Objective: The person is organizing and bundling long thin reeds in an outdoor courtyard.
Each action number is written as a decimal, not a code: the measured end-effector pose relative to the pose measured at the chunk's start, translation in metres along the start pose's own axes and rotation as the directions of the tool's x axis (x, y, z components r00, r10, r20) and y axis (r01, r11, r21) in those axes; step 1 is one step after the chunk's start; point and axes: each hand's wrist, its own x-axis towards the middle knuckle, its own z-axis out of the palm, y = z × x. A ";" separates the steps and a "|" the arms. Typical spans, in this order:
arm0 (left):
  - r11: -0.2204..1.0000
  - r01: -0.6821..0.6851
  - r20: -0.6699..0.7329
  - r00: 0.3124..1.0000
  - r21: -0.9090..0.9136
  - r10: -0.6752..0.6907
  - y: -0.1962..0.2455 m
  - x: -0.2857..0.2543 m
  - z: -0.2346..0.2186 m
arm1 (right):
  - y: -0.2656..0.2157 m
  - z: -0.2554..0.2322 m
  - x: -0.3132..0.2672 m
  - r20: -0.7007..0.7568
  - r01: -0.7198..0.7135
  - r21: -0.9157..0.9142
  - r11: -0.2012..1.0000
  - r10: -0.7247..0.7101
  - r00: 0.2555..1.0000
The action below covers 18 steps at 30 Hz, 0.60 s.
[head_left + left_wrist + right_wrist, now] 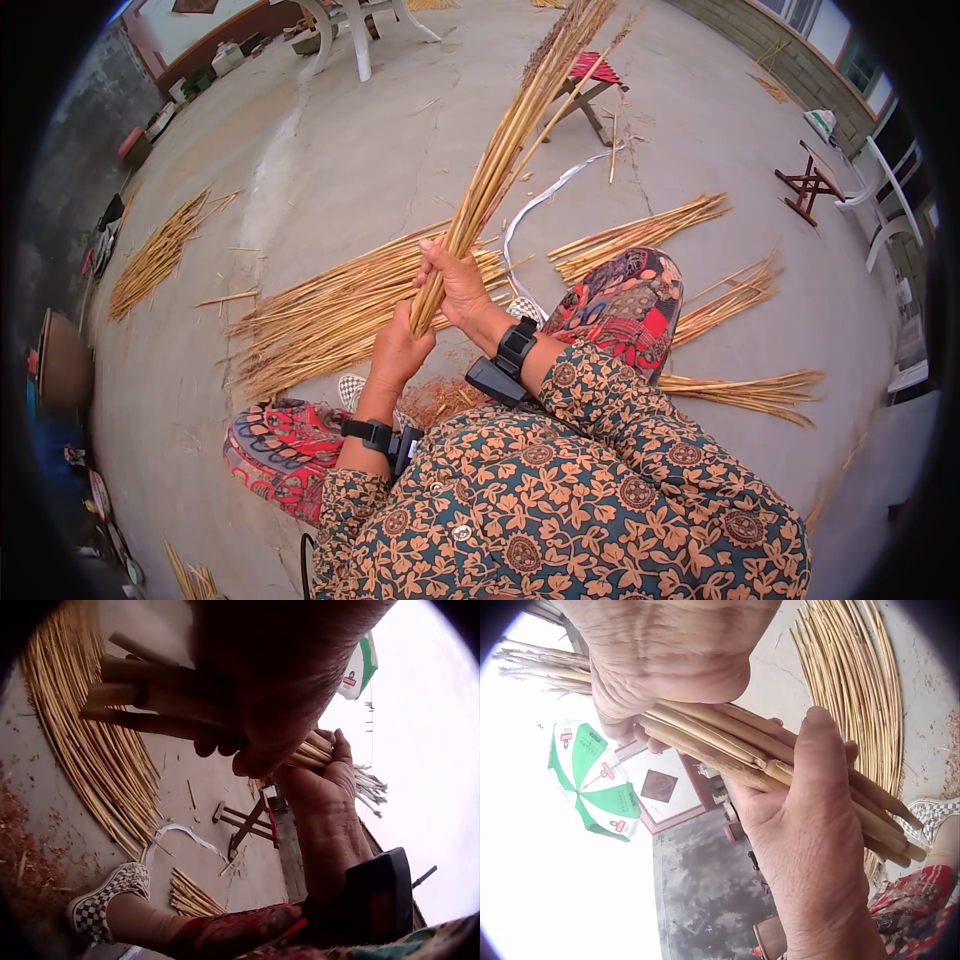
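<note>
Spreading wide, the concrete floor [350, 170] gives room on the far side and is edged at far left by a grey wall [85, 130]; a stalk pile [310, 320] lies left, smaller heaps [640, 235] right. The left grip [401, 348] is clamped round the near end of the held stalks [495, 172], the right grip [458, 287] round them just above. Raised before the body, they slant far and right, straw-yellow, their butts uneven and tips brownish.
</note>
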 end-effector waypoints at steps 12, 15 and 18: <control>0.435 -0.199 -0.221 0.975 -0.878 0.000 0.011 0.009 -0.047 | -0.018 0.004 0.008 0.590 0.465 -0.799 -0.382 -0.343 0.731; 0.103 -0.305 -0.319 0.931 -0.947 -0.179 -0.001 0.012 -0.057 | -0.020 0.004 0.007 0.718 0.529 -0.651 -0.544 -0.215 0.662; -0.131 -0.386 -0.329 0.889 -0.913 -0.319 -0.008 0.013 -0.064 | -0.016 0.002 0.008 0.755 0.594 -0.600 -0.537 -0.133 0.642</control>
